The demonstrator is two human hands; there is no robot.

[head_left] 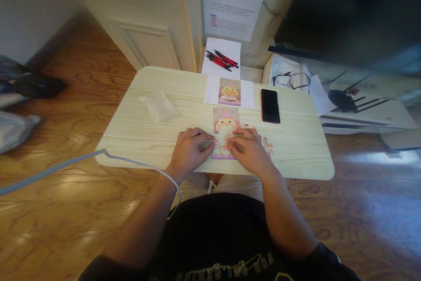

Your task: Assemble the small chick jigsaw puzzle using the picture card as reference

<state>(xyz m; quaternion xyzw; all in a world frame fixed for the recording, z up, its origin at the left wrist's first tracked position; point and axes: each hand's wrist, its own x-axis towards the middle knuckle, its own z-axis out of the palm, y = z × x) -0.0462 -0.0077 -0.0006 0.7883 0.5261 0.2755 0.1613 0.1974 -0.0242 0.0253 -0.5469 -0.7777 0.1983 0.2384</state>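
Note:
A partly assembled jigsaw puzzle [226, 115] with a yellow cartoon figure lies on the small table in front of me. Its upper part and purple bottom edge show, with a gap between them. At its left edge is my left hand [192, 147], thumb and fingertips drawn together by the puzzle. My right hand [248, 147] reaches over the right side, its fingers curled in a pinch at the gap. Whatever the fingertips hold is too small to make out. Loose puzzle pieces [268, 146] lie right of my right hand. Beyond the puzzle is a matching picture card [229, 92].
A black phone [270, 106] lies on the table's [302, 149] right side, a clear plastic bag [159, 106] on its left. Red and black pens [222, 60] rest on white paper behind. A pale cord [131, 161] loops round my left wrist.

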